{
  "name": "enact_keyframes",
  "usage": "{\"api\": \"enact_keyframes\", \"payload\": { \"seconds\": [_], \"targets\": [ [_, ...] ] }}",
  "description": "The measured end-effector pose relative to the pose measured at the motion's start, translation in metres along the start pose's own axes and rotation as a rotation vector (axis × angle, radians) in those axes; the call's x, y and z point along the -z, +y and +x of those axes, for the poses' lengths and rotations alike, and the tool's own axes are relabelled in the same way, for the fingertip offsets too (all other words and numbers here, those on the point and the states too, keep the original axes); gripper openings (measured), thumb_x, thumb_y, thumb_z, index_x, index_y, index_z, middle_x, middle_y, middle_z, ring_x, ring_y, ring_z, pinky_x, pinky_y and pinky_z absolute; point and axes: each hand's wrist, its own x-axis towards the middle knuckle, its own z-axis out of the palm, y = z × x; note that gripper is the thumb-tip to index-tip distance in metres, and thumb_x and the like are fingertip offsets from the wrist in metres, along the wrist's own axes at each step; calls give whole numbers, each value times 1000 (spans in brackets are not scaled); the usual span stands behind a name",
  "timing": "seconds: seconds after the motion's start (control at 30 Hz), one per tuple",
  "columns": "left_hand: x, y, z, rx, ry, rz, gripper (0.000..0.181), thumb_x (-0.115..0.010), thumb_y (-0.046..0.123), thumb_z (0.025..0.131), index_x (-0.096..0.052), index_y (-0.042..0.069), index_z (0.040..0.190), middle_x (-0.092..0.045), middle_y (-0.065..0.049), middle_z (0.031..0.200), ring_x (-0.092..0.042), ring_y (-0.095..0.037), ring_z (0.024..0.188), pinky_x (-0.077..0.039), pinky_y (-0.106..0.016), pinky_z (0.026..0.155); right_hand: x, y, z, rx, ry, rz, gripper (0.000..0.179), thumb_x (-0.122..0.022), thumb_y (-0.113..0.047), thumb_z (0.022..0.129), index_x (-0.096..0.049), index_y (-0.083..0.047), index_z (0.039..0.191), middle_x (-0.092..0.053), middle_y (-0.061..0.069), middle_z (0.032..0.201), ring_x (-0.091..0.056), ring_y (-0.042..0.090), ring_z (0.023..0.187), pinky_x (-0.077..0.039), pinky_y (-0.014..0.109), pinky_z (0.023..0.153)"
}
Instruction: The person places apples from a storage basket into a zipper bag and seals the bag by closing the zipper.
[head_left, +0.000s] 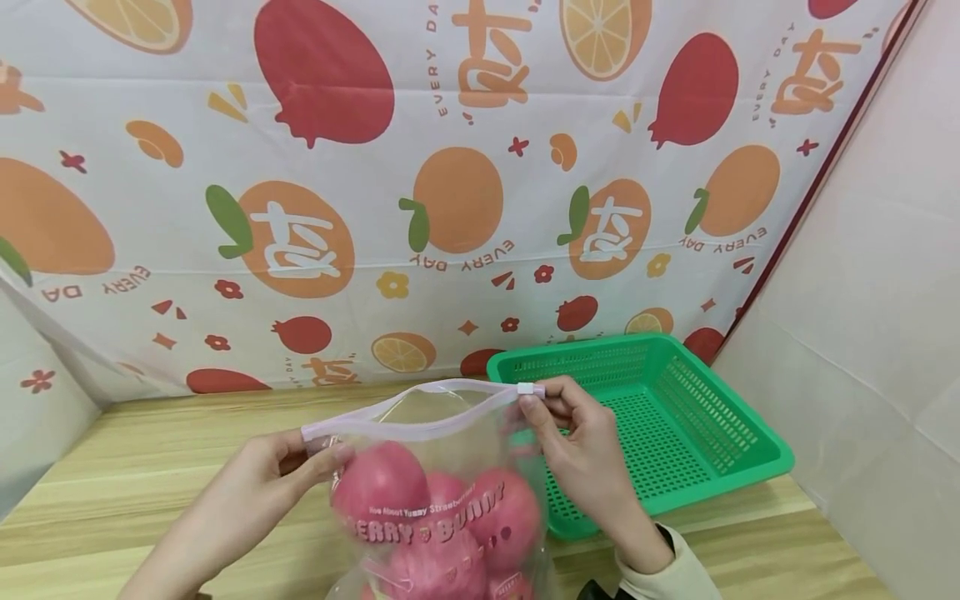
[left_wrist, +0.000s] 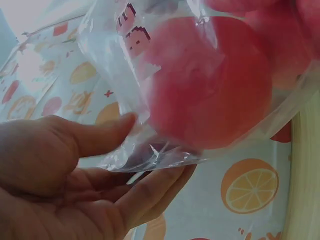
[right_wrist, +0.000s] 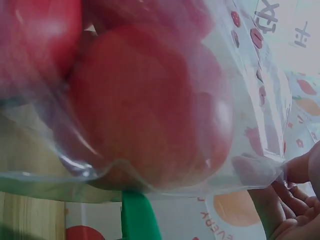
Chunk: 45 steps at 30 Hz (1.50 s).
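Observation:
A clear printed zip bag [head_left: 480,450] full of several round pinkish-red fruits [head_left: 381,479] is held upright at the front of the table. Its pale pink zip strip [head_left: 420,431] gapes in the middle. My left hand [head_left: 262,479] pinches the bag's top left corner between thumb and fingers. At the opposite corner, my right hand [head_left: 588,450] pinches the bag's edge by the white slider [head_left: 525,388]. Through the film, one large fruit [left_wrist: 210,85] fills much of the left wrist view, and another fruit [right_wrist: 150,110] the right wrist view. The bag's bottom is out of view.
A green perforated plastic basket [head_left: 738,483] stands on the right of the wooden table [head_left: 247,408], partly behind the bag and right hand. A fruit-patterned cloth [head_left: 465,292] hangs behind the table. A white wall [head_left: 862,350] borders the right side.

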Motion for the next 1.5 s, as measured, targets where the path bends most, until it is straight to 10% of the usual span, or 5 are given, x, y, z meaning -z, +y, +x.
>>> {"api": "enact_keyframes", "payload": {
  "seconds": [0.67,1.03,1.5],
  "targets": [
    [5,-2,0,64,232,-177,23,-57,8,105,-68,-11,103,-72,-12,91,-72,-3,69,-61,-22,63,10,-1,9,-159,46,-35,14,-66,-12,100,-65,0,106,-77,16,93,-78,20,82,-64,36,67],
    [8,-4,-1,52,348,89,24,-61,20,104,-73,4,90,-72,-4,78,-65,-2,54,-49,-21,53,14,3,10,-240,60,-37,11,-66,-8,99,-66,1,105,-77,16,91,-78,21,79,-63,36,66],
    [5,-5,5,93,296,65,24,-58,19,105,-71,2,94,-70,-6,82,-68,-6,57,-51,-23,54,13,4,10,-273,45,-49,9,-67,-8,99,-67,0,102,-77,13,89,-77,21,76,-63,35,65]
  ]
}}
